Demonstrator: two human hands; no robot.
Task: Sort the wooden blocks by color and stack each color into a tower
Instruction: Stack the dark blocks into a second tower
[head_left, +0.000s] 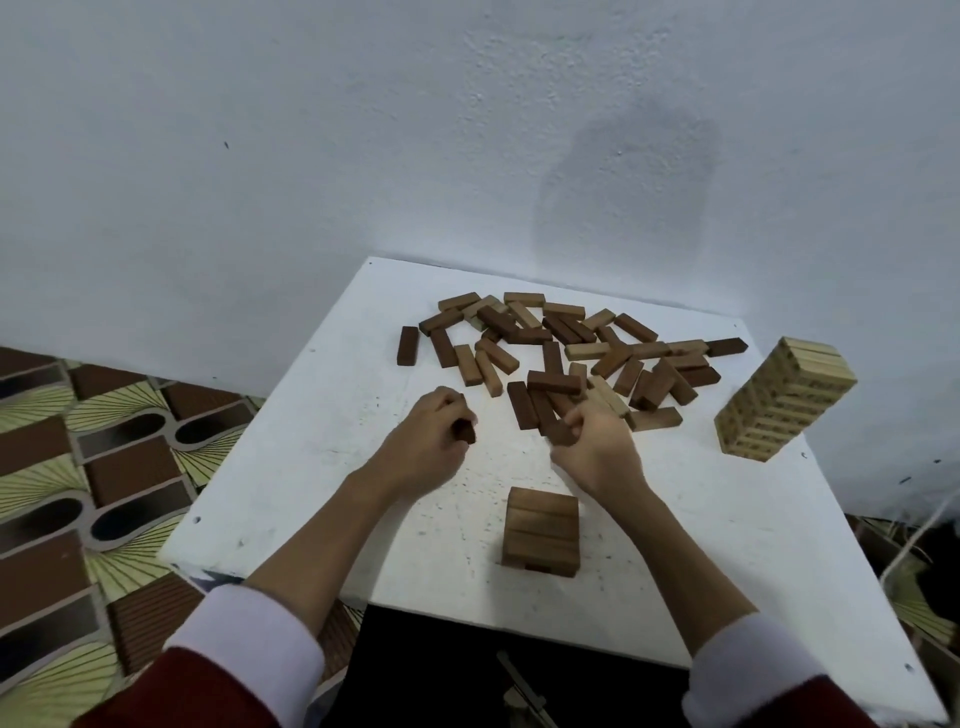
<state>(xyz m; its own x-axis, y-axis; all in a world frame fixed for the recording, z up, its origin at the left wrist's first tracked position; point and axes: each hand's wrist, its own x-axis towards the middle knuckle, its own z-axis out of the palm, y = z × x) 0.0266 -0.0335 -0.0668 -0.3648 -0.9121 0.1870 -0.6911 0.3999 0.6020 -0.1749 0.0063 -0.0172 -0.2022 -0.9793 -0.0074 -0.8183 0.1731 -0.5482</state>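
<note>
Sleeves in red with white cuffs frame the bottom of the view, and both forearms reach forward over the white table (291, 467). Between the wrists, nearer the person than either hand, stands a short mid-brown tower (541, 531), only a few layers high. The left hand (434, 431) is curled round a dark block (466, 430), of which just one end shows past the fingers. The right hand (597, 441) is likewise closed, pinching another dark block (560, 431) at the near edge of the heap. Beyond both hands lies the loose pile of blocks (571, 353), dark, mid-brown and pale pieces lying across one another. Well off to the right of the right hand rises the pale tower (784, 400), much taller and apparently finished or close to it.

These blocks look like light, rigid, smooth-sided wood, unlikely to bend or break, though they probably slide easily on each other and on the painted table. Taking each one across its narrow width near the middle should keep it level for setting down. Pieces buried under others are best left until the ones on top are lifted away.
</note>
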